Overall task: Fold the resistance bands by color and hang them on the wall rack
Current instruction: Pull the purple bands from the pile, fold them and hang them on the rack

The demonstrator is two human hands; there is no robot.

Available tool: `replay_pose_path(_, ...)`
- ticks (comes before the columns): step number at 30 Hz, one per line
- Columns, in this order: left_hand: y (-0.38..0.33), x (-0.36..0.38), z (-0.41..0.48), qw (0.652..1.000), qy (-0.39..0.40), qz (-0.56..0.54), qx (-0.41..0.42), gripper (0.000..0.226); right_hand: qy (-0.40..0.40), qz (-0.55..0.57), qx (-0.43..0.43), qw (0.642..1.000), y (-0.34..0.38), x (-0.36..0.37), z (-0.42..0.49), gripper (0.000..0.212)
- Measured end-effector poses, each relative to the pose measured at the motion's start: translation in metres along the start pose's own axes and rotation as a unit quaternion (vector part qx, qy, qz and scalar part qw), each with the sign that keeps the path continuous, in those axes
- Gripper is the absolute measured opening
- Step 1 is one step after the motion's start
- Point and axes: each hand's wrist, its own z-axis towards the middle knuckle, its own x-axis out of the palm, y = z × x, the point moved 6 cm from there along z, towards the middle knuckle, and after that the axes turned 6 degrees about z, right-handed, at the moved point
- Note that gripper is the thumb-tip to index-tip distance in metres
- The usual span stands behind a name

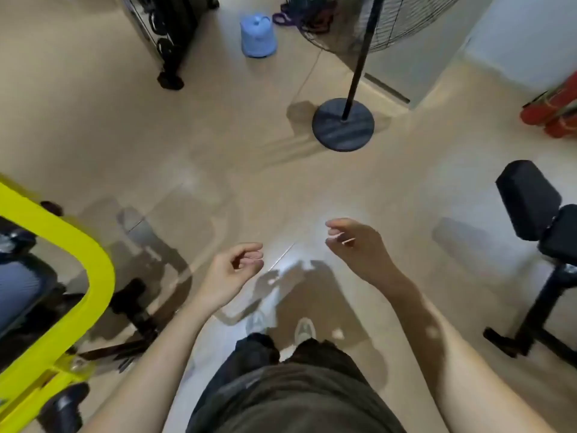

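Note:
A tangled pile of resistance bands, purple, dark red and green, lies on the floor at the far top of the view, partly behind a fan's wire guard. My left hand hangs in front of me over bare floor, fingers loosely curled, holding nothing. My right hand is a little higher and to the right, fingers also loosely curled and empty. Both hands are far from the bands. No wall rack shows in this view.
A standing fan with a round dark base stands between me and the bands. A blue upturned bucket sits left of the pile. A yellow-framed machine is at the left, a black padded bench at the right, red cylinders far right.

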Motion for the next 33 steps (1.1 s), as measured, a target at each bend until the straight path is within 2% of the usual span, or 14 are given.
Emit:
replay_pose_path(4,0.001,0.0,0.009,1.0,-0.007,0.016,-0.017,0.026,0.08,-0.004,0.063,0.995,-0.008,0.014,0.014,0.026)
replay_pose_path(9,-0.006,-0.024,0.05,0.999,-0.026,0.003,-0.019,0.025,0.116,-0.02,0.048,0.992,0.011,0.033,0.063,0.026)
replay_pose_path(14,-0.015,-0.056,0.112,0.999,-0.022,0.044,0.009,0.028,0.123,-0.056,0.044,0.99,0.035,0.054,0.126,0.025)
replay_pose_path(22,-0.022,-0.127,0.218,0.999,-0.001,0.038,0.016,0.031,0.142,-0.148,0.045,0.978,0.076,0.097,0.227,0.031)
replay_pose_path(28,-0.043,-0.178,0.296,1.0,-0.02,0.02,-0.004,0.031,0.13,-0.168,0.056,0.976,0.097,0.1,0.303,0.031)
replay_pose_path(33,-0.062,-0.203,0.361,0.997,0.001,0.079,-0.012,0.03,0.153,-0.168,0.056,0.972,0.097,0.106,0.38,0.03)
